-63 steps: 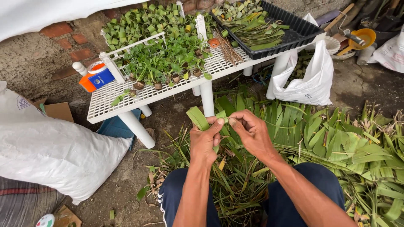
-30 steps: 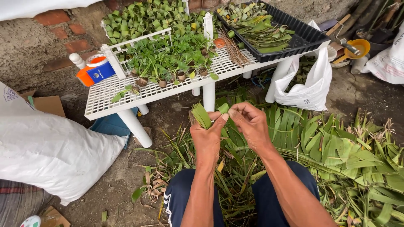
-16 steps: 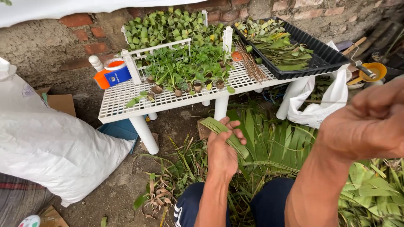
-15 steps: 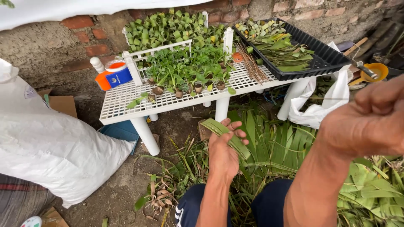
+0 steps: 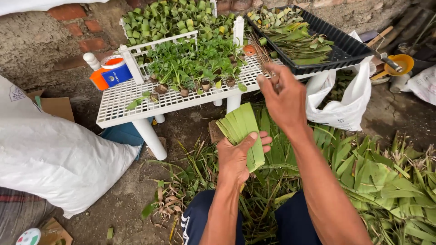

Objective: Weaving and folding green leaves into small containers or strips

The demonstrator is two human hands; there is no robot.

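A rough brick and cement wall [image 5: 41, 36] stands behind a white slatted counter [image 5: 136, 97], and the ground below is bare earth covered with long green leaves [image 5: 386, 181]. On the counter stand small seedlings [image 5: 195, 68] in little leaf pots, and behind them many empty leaf cups [image 5: 168, 18] are packed together. A black tray [image 5: 349, 45] at the right end of the counter holds cut leaf strips [image 5: 304, 43]. An orange and blue tape roll [image 5: 110, 72] sits at the left edge of the counter. A big white sack [image 5: 50, 159] lies on the ground at the left, and a white plastic bag [image 5: 345, 109] hangs beside the counter leg at the right.

The person sits low, knees in dark shorts [image 5: 200, 222]. The left hand [image 5: 236, 159] holds a folded green leaf [image 5: 243, 131] in front of the counter; the thumb presses on its front and the fingers [image 5: 265, 143] wrap behind it, so the leaf is pinched upright, a little tilted. The right hand [image 5: 281, 97] is raised above the leaf, apart from it, near the counter edge. Its fingers are pressed together around some thin brown sticks [image 5: 263, 52] that point up toward the tray.
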